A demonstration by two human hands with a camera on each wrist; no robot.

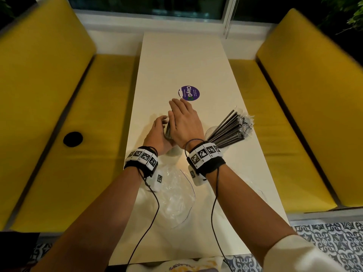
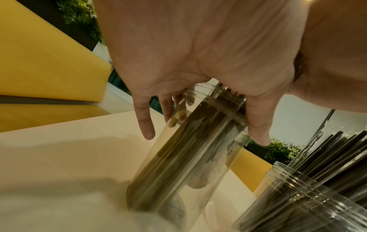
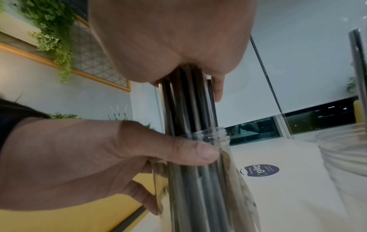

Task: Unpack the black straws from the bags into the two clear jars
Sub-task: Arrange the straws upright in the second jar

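Note:
A clear jar (image 2: 188,157) stands slightly tilted on the white table (image 1: 182,61), with a bundle of black straws (image 3: 188,102) sticking out of its mouth. My left hand (image 1: 158,132) grips this jar near the neck, thumb (image 3: 198,152) across the front. My right hand (image 1: 184,122) lies flat on the straws' top ends, its palm (image 3: 168,39) pressing on them. To the right a second clear jar (image 2: 298,196) holds a fan of black straws (image 1: 227,130), whose tips still carry clear wrapping.
An empty clear plastic bag (image 1: 176,193) lies on the table under my forearms. A purple round sticker (image 1: 189,93) sits just beyond my hands. Yellow benches (image 1: 49,95) flank the table, with a black round object (image 1: 73,139) on the left seat.

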